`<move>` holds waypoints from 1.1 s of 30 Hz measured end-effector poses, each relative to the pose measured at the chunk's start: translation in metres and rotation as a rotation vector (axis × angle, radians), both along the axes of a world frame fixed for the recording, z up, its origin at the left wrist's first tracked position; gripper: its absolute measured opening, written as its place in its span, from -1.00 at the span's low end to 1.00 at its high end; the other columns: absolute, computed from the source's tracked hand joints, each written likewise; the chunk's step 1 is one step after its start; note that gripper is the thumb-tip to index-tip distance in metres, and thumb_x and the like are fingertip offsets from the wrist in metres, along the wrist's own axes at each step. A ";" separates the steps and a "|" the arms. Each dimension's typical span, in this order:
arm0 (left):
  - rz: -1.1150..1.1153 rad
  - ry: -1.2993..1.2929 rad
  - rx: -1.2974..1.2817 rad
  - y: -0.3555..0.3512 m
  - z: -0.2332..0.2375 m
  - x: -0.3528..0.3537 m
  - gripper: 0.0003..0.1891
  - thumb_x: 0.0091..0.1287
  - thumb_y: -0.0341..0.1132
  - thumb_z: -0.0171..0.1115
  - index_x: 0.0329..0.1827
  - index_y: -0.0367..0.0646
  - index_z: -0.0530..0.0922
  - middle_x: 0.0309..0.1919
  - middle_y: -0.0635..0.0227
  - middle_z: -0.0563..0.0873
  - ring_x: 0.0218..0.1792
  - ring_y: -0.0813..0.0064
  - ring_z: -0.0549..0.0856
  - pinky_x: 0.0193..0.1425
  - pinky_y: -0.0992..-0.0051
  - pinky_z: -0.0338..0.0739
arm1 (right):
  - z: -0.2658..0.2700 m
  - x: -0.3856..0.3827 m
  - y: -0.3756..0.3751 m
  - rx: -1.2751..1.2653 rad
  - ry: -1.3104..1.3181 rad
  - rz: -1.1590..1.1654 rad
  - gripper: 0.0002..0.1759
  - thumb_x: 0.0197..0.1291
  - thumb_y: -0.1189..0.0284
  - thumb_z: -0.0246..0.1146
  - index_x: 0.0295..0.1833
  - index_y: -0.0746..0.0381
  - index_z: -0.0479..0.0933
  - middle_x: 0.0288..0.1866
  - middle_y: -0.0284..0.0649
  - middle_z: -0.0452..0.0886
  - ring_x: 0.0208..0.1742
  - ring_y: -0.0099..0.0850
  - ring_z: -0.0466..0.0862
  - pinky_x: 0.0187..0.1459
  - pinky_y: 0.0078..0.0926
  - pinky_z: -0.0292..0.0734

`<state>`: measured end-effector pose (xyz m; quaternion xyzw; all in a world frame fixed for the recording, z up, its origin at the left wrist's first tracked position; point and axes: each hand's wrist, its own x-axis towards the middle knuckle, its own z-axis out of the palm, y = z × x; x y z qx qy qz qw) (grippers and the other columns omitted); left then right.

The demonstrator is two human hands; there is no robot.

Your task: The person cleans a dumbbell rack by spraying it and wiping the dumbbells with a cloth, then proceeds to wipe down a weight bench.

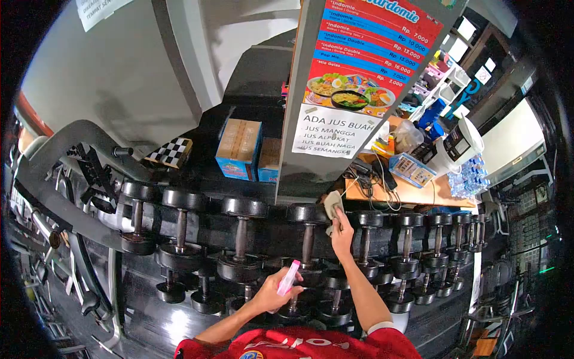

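My left hand (272, 292) is closed around a spray bottle with a pink and white trigger head (289, 277); the lower part is hidden by my fingers. It is over the front of the dumbbell rack, low in the view. My right hand (342, 234) reaches farther forward, gripping a light beige cloth (332, 205). The cloth overlaps the right side of the far end of a black dumbbell (308, 238) with a grey metal handle. To its left lies another large dumbbell (241, 239), and a smaller dumbbell (369, 236) is just right of my wrist.
More dumbbells fill two tiers across the view. Behind them rises a grey pillar (287, 173) with a menu poster (365, 54). Cardboard boxes (239, 146) stand left of it. A wooden table (433, 190) at right carries cables and bottles. Gym equipment (78, 239) occupies the left.
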<state>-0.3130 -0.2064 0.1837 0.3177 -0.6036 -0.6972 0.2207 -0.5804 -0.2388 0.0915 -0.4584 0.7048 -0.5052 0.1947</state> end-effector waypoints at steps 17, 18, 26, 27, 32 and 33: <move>0.146 -0.255 0.016 0.024 -0.015 -0.015 -0.61 0.13 -0.25 0.44 -0.05 -0.17 0.50 -0.56 0.43 0.60 -0.56 0.62 0.59 -0.46 0.51 0.50 | -0.005 0.012 0.110 -0.022 -0.537 -0.370 -0.52 0.42 0.31 0.08 0.33 0.37 0.34 0.30 -0.14 0.42 0.29 -0.35 0.42 0.30 -0.38 0.28; 0.144 -0.314 -0.018 0.026 -0.018 -0.017 -0.64 0.14 -0.24 0.43 -0.08 -0.18 0.51 -0.61 0.41 0.59 -0.58 0.61 0.60 -0.47 0.50 0.50 | 0.000 0.015 0.117 -0.045 -0.465 -0.419 -0.52 0.41 0.30 0.10 0.31 0.38 0.35 0.25 -0.17 0.45 0.23 -0.37 0.45 0.27 -0.40 0.30; 0.178 -0.207 0.068 0.039 -0.027 -0.023 -0.68 0.17 -0.27 0.40 -0.12 -0.22 0.50 -0.57 0.39 0.63 -0.56 0.63 0.60 -0.45 0.51 0.52 | 0.012 0.018 0.133 -0.020 -0.407 -0.465 -0.50 0.38 0.28 0.14 0.30 0.37 0.36 0.25 -0.16 0.46 0.20 -0.39 0.46 0.27 -0.42 0.29; 0.187 -0.155 0.056 0.042 -0.027 -0.024 -0.69 0.18 -0.29 0.39 -0.11 -0.22 0.50 -0.54 0.40 0.63 -0.56 0.64 0.60 -0.43 0.51 0.53 | 0.016 0.021 0.126 0.007 -0.351 -0.401 -0.51 0.36 0.29 0.16 0.29 0.37 0.37 0.25 -0.15 0.47 0.20 -0.38 0.47 0.26 -0.42 0.31; 0.168 -0.130 0.017 0.050 -0.021 -0.020 -0.70 0.20 -0.34 0.37 -0.09 -0.23 0.49 -0.49 0.40 0.65 -0.53 0.66 0.59 -0.41 0.52 0.54 | 0.029 0.050 0.065 -0.115 0.159 0.081 -0.67 0.19 0.51 0.22 0.10 0.13 0.58 0.17 -0.11 0.57 0.15 -0.21 0.61 0.16 -0.34 0.47; 0.168 -0.120 0.001 0.052 -0.023 -0.018 -0.71 0.21 -0.35 0.36 -0.08 -0.23 0.48 -0.49 0.39 0.65 -0.53 0.66 0.60 -0.41 0.52 0.54 | 0.035 0.052 0.052 -0.062 0.495 0.230 -0.64 0.16 0.57 0.21 0.08 0.08 0.61 0.15 -0.10 0.59 0.20 -0.18 0.57 0.13 -0.25 0.52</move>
